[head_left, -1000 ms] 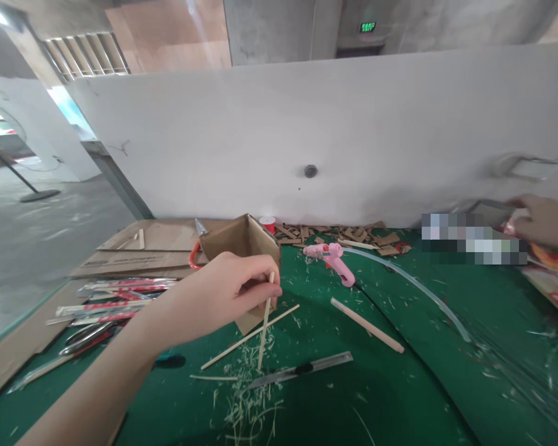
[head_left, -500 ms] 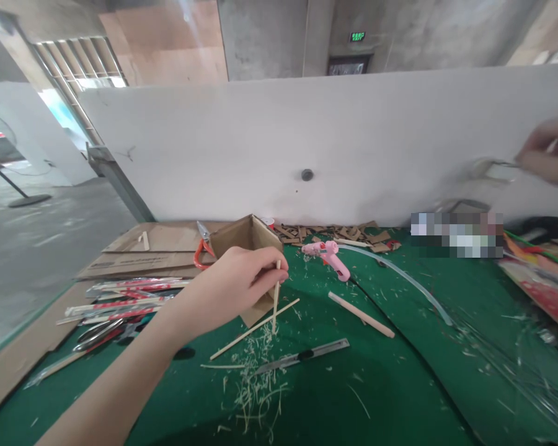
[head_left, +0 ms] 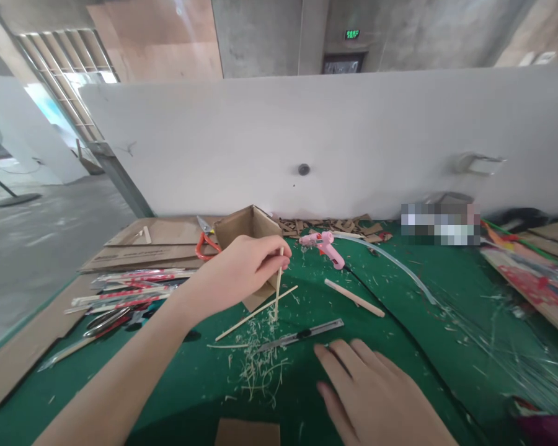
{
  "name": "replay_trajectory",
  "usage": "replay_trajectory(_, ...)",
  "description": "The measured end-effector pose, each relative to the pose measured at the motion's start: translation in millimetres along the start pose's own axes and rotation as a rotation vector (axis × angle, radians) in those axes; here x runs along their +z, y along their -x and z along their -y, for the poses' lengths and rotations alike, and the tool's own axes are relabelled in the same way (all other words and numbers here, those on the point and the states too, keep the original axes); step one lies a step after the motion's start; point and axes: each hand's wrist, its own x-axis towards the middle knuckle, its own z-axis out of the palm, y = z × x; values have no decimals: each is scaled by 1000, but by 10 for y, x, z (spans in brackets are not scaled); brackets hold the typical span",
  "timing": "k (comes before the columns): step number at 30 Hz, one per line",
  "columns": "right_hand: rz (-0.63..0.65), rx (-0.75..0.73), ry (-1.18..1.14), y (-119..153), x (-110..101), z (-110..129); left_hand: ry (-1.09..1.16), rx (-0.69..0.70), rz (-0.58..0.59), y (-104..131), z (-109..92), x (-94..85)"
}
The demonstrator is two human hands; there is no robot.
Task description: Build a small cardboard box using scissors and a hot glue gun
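Note:
My left hand (head_left: 248, 266) pinches the top of a thin wooden stick (head_left: 278, 291) between thumb and fingers. The stick stands almost upright, its lower end among curled wood shavings (head_left: 260, 365) on the green table. Just behind it, a second thin stick (head_left: 242, 326) lies slanted. A utility knife (head_left: 302, 335) rests across the front of the shavings. My right hand (head_left: 367, 384) is low on the right, palm down and holding nothing, its fingers apart and close to the knife's near side. Behind my left hand is an open cardboard box (head_left: 235, 228), partly hidden.
A pink glue gun (head_left: 328, 246) with a black cord lies right of the box, and a pale rod (head_left: 354, 298) in front of it. Orange-handled pliers (head_left: 206, 244) and packaged sticks (head_left: 130, 296) are at left. A white partition (head_left: 353, 136) closes the back.
My right hand has come into view at lower right, near the knife. The blurred hand at the upper right edge is gone. A cardboard piece now shows at the bottom; my left hand keeps its pinch.

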Motion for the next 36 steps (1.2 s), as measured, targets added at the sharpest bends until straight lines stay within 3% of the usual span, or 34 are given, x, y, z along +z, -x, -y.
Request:
replay_trajectory(4,85,41,74,-282,258,-27,9,-2,-13,-3,-8,2)
replay_trajectory(10,116,76,-20,-262,516,-144,16,0,-11,-20,23,15)
replay_trajectory(16,137,38,-254,-251,434,-254,2,14,-21,-20,53,9)
replay_trajectory(24,-96,-117,111,-514,164,-478,-42,38,-63,-19,37,20)
replay_trajectory(27,-145,-96,193,-617,125,-538,-39,33,-75,-13,5,18)
replay_trajectory(31,-185,-32,205,-635,178,-526,-33,41,-91,-16,-16,31)
replay_trajectory(36,-187,-14,181,-452,409,-451,23,37,-121,-53,8,91)
